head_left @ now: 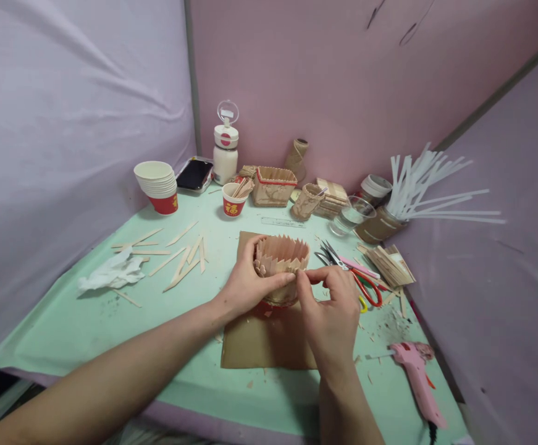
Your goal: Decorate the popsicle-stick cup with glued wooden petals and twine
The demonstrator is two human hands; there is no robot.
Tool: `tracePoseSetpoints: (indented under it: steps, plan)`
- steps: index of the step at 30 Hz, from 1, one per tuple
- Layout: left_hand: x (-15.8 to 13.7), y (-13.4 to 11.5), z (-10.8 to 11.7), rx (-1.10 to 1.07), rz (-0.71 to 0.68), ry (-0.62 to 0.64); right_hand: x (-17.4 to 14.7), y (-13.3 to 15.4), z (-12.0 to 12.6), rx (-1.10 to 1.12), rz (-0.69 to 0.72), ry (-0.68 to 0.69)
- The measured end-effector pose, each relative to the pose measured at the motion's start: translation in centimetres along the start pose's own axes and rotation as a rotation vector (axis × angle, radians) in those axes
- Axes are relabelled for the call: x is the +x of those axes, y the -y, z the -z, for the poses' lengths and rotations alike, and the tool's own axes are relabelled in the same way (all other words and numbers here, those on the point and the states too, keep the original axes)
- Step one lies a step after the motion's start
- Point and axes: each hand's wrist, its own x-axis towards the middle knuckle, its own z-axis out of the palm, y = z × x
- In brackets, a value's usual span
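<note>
A round holder made of pointed wooden sticks [278,266] stands in front of me above a brown cardboard sheet [264,343]. My left hand [247,278] is wrapped round its left side, with the thumb along the near wall. At the near right of the holder, my right hand [331,303] is closed in a pinch, fingertips against the wall near the left thumb. Whatever sits between those fingertips is too small to make out. Small decorations show on the near left of the wall.
Scissors with red handles [365,287] and a pink glue gun [417,377] lie at the right. Loose sticks [188,262] and crumpled tissue [113,272] are at the left. Behind stand paper cups [157,188], a bottle [225,161], a square basket [273,191] and white glue sticks [407,191].
</note>
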Motion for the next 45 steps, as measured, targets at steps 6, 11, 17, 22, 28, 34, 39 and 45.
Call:
tracePoseSetpoints:
  steps: [6, 11, 17, 22, 28, 34, 39, 45]
  plan:
    - [-0.1, -0.1, 0.0, 0.019, 0.004, -0.007, 0.1, -0.2, 0.0, 0.134, -0.198, 0.073]
    - [0.0, 0.2, 0.1, 0.038, -0.027, 0.005, 0.4, -0.6, -0.2, 0.375, -0.435, 0.132]
    - [0.1, 0.5, 0.1, 0.026, -0.046, 0.026, 0.3, -1.3, -1.0, 0.588, -0.557, 0.119]
    - [0.2, 0.6, 0.1, -0.046, 0.015, 0.028, 0.2, -1.1, -1.0, 0.724, -0.57, 0.114]
    - [0.5, 1.1, -0.1, -0.338, 0.175, -0.011, 0.1, -2.1, -0.5, 0.756, -0.542, 0.066]
    - [1.0, 0.9, -0.1, -0.589, 0.297, -0.032, -0.9, -4.9, -0.5, 0.723, -0.593, 0.36]
    - [1.5, 1.1, -0.2, -0.679, 0.256, -0.072, -2.1, -4.9, -1.3, 0.903, -0.681, 0.437]
    - [1.5, 1.1, -0.3, -0.69, 0.253, -0.067, -2.6, -3.4, -2.8, 0.989, -0.698, 0.347]
